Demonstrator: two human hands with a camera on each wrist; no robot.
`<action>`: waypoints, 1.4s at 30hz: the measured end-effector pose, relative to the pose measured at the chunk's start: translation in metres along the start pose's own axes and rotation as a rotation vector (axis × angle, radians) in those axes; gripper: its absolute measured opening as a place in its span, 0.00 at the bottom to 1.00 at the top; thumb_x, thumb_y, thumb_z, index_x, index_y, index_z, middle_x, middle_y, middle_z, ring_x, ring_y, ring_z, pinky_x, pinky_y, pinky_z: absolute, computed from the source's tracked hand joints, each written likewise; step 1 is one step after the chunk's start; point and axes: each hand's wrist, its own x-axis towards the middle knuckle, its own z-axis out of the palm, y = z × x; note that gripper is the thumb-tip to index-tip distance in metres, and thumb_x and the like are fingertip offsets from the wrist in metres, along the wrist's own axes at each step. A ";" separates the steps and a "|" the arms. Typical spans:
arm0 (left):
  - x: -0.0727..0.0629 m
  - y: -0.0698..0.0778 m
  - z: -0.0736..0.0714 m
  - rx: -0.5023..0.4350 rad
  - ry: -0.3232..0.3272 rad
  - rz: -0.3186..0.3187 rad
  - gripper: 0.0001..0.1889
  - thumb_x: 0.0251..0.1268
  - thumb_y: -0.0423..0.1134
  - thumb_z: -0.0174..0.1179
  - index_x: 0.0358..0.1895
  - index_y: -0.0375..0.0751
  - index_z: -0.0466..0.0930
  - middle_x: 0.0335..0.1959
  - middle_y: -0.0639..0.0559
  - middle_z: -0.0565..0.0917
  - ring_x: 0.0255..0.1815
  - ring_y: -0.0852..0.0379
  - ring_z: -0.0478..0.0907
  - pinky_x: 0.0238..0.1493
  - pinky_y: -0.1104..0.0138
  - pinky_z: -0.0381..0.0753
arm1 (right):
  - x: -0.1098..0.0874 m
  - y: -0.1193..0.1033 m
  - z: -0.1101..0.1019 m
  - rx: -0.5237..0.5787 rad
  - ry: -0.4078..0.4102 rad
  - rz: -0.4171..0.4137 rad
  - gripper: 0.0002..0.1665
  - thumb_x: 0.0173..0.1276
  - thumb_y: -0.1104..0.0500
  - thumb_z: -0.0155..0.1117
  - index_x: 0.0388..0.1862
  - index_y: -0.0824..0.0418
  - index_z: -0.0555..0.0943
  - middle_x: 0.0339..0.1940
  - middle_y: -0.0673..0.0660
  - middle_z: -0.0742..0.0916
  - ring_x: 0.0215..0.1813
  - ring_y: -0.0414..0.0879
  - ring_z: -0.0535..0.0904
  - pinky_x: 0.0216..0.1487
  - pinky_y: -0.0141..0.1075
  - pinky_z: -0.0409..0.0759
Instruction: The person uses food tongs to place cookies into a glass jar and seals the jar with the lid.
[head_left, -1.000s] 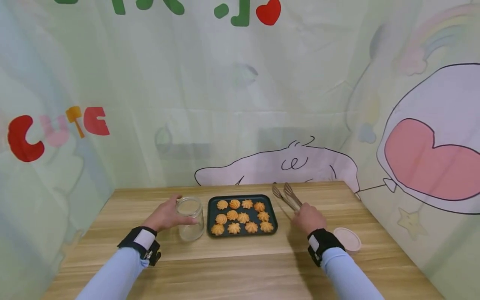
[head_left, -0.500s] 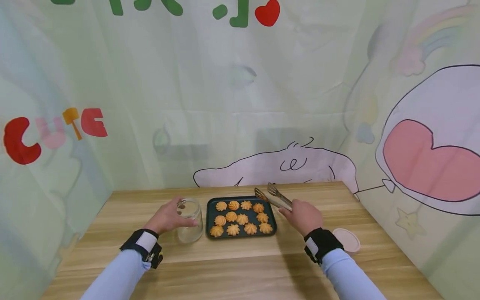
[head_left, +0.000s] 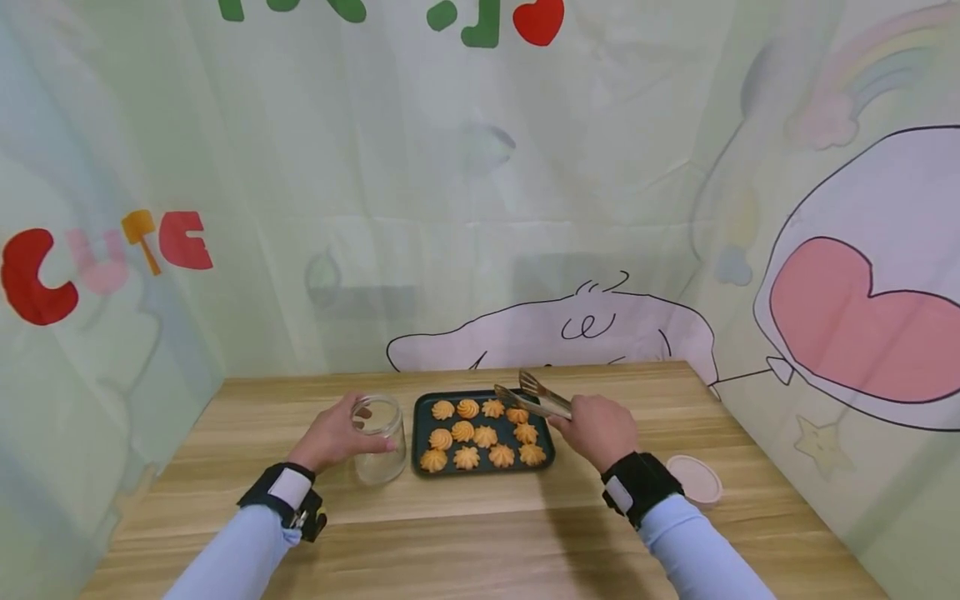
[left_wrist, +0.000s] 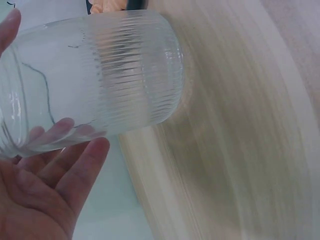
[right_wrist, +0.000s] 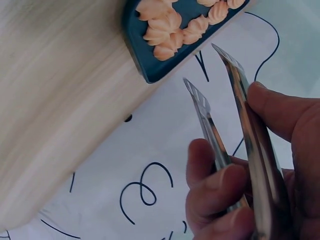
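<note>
A clear glass jar (head_left: 381,468) stands upright on the table just left of a dark baking tray (head_left: 507,435). My left hand (head_left: 330,435) holds the jar near its neck; the left wrist view has the thumb on one side and fingers on the other of the ribbed glass jar (left_wrist: 120,75). In my right hand (head_left: 600,432) is a pair of metal tongs (head_left: 553,403), their slotted tips apart and above the tray's back right corner. Nothing lies between the tips of the tongs (right_wrist: 260,175) in the right wrist view. Several piped cookies (head_left: 485,437) sit in rows on the tray.
A round pale pink lid (head_left: 694,479) lies to the right, beside my right wrist. The wooden table (head_left: 450,550) ends at the back against a printed curtain (head_left: 420,200).
My right hand has moved left with the tongs, from beside the tray to over its back right corner. The left hand still holds the jar in place.
</note>
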 end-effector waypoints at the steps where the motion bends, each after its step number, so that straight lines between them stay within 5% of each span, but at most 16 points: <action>1: 0.000 0.000 0.000 -0.006 0.005 0.002 0.52 0.51 0.53 0.80 0.74 0.30 0.62 0.67 0.30 0.78 0.68 0.31 0.76 0.65 0.43 0.79 | -0.001 0.000 -0.001 -0.006 0.002 -0.006 0.28 0.70 0.44 0.71 0.17 0.58 0.74 0.15 0.50 0.70 0.18 0.45 0.66 0.19 0.36 0.59; 11: 0.000 -0.003 0.003 -0.038 0.021 0.017 0.49 0.53 0.53 0.80 0.73 0.30 0.66 0.68 0.30 0.77 0.68 0.31 0.76 0.66 0.42 0.78 | -0.002 0.002 -0.005 -0.043 0.015 -0.041 0.32 0.66 0.45 0.74 0.11 0.56 0.70 0.13 0.48 0.65 0.17 0.43 0.62 0.18 0.35 0.57; 26: 0.011 0.001 0.004 -0.027 -0.004 -0.005 0.52 0.54 0.54 0.78 0.76 0.32 0.62 0.71 0.30 0.75 0.70 0.29 0.73 0.67 0.41 0.76 | 0.001 -0.008 -0.004 -0.027 -0.137 0.007 0.27 0.69 0.47 0.71 0.14 0.58 0.76 0.15 0.50 0.70 0.20 0.45 0.67 0.20 0.38 0.65; 34: 0.011 0.001 0.002 -0.059 -0.021 -0.008 0.52 0.54 0.53 0.79 0.77 0.33 0.61 0.72 0.29 0.73 0.72 0.28 0.71 0.68 0.40 0.75 | 0.004 -0.013 -0.003 -0.062 -0.142 0.014 0.23 0.69 0.48 0.72 0.19 0.62 0.81 0.17 0.53 0.78 0.21 0.49 0.76 0.23 0.43 0.77; 42: 0.013 0.003 0.004 -0.082 -0.021 -0.022 0.51 0.55 0.53 0.78 0.77 0.33 0.61 0.72 0.29 0.73 0.73 0.29 0.70 0.70 0.40 0.73 | 0.005 -0.009 0.001 -0.033 -0.123 0.007 0.20 0.68 0.51 0.72 0.21 0.62 0.82 0.18 0.54 0.79 0.21 0.48 0.75 0.23 0.43 0.75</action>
